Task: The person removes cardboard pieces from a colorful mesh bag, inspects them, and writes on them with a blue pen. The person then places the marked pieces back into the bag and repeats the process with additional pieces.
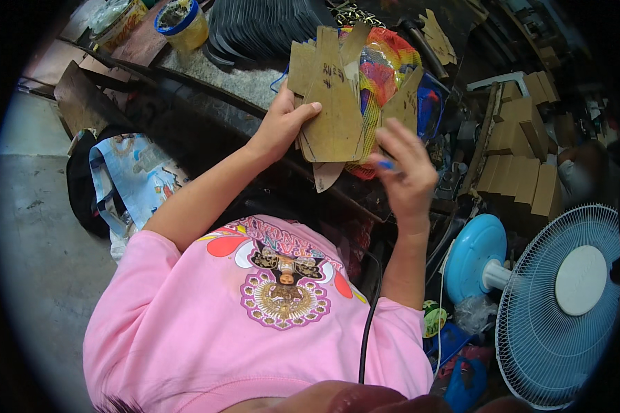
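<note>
My left hand (280, 126) is closed on the left side of a bundle of flat brown cardboard patterns (333, 117), its thumb lying across the top one. The patterns are cut to different shapes and carry handwritten marks. To their right, my right hand (412, 173) is bent and smeared by motion. A small blue object (386, 165) shows at its fingers, too blurred to name. Under and behind the patterns lies a colourful mesh bag (382, 62) in red, yellow and blue. Another cardboard pattern (404, 98) rests on the bag, close above my right fingers.
Curved black pieces (262, 27) stand in a row on the workbench, beside a blue-rimmed tub (184, 31). A hammer (427, 49) lies at the far right. Brown boxes (517, 182) and a standing fan (554, 296) are on my right. A printed bag (139, 168) hangs at left.
</note>
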The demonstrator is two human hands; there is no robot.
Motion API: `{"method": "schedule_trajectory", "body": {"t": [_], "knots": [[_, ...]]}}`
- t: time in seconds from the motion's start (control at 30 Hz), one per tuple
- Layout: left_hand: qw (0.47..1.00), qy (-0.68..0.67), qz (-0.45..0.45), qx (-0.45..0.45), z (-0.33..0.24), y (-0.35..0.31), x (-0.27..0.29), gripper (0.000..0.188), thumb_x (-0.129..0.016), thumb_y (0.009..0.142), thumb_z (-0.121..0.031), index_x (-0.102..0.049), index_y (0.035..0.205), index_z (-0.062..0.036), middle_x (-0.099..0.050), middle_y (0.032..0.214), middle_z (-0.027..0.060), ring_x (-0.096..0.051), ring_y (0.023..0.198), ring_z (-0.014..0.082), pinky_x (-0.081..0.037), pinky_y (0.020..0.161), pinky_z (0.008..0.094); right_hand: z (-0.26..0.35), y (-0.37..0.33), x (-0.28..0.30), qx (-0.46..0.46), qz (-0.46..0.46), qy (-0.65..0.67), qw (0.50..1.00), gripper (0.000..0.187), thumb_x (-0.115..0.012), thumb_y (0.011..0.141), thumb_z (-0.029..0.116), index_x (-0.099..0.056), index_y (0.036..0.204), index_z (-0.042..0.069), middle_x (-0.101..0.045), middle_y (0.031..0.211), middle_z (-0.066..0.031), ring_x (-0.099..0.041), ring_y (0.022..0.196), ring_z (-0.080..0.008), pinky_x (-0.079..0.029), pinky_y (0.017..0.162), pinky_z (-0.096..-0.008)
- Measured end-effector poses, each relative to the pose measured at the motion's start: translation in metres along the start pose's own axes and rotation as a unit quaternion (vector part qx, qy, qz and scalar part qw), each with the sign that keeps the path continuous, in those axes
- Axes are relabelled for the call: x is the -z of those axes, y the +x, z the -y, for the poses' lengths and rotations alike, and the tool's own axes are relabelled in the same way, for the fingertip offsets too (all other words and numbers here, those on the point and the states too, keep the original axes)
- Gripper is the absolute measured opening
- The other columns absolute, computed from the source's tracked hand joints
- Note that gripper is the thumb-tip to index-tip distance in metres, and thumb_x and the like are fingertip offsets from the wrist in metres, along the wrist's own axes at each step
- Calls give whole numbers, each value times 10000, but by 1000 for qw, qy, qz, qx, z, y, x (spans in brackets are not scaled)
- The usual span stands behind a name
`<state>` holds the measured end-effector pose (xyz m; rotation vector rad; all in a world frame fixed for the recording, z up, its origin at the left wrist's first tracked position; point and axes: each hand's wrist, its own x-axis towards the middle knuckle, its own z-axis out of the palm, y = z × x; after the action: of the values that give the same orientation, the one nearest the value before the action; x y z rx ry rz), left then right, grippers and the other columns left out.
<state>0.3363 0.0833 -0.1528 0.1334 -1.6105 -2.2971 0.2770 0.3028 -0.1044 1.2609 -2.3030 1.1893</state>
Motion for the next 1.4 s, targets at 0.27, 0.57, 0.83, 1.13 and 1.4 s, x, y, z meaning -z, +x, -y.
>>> {"method": "schedule_trajectory", "body": {"t": [0.27, 0.57, 0.83, 1.13, 1.4], "knots": [[1000, -23, -1, 16, -1, 2, 0, 580, -547, 921, -51, -260, 1419, 23, -470, 1357, 154, -487, 1252, 206, -413, 1055, 343, -2, -19, 10, -162, -13, 11, 987, 309, -737, 802, 71, -692, 1101, 6, -690, 1089, -191, -691, 984, -314, -564, 816, -364], [974, -223, 32, 16, -2, 0, 3, 538, -554, 930, -79, -315, 1404, 3, -482, 1361, 132, -485, 1259, 207, -398, 1068, 352, 25, 0, -28, 92, 82, -76, 989, 280, -728, 757, 71, -707, 1036, 71, -699, 1075, -134, -698, 781, -287, -557, 696, -348], [999, -38, -3, 30, 1, 1, 1, 560, -533, 908, -39, -277, 1403, 9, -477, 1344, 153, -502, 1232, 210, -409, 1058, 348, -1, -18, 21, -76, -8, 7, 997, 408, -736, 721, -23, -700, 1119, 58, -656, 1191, -167, -688, 1003, -300, -582, 805, -361], [997, -68, -6, 37, 0, -1, -1, 546, -550, 932, -99, -290, 1400, 8, -492, 1325, 143, -505, 1222, 201, -421, 1038, 341, -12, -29, 30, -250, -54, -19, 967, 292, -676, 874, 23, -682, 1166, 31, -695, 1112, -148, -702, 949, -242, -546, 775, -323], [1000, 1, 13, 28, -17, -6, -2, 696, -626, 926, -160, -229, 1486, -43, -452, 1393, 130, -469, 1285, 222, -401, 1065, 373, 29, 7, -26, 94, 179, -107, 974, 475, -769, 673, 88, -702, 1141, 142, -677, 1187, -107, -702, 837, -277, -548, 687, -348]]}}
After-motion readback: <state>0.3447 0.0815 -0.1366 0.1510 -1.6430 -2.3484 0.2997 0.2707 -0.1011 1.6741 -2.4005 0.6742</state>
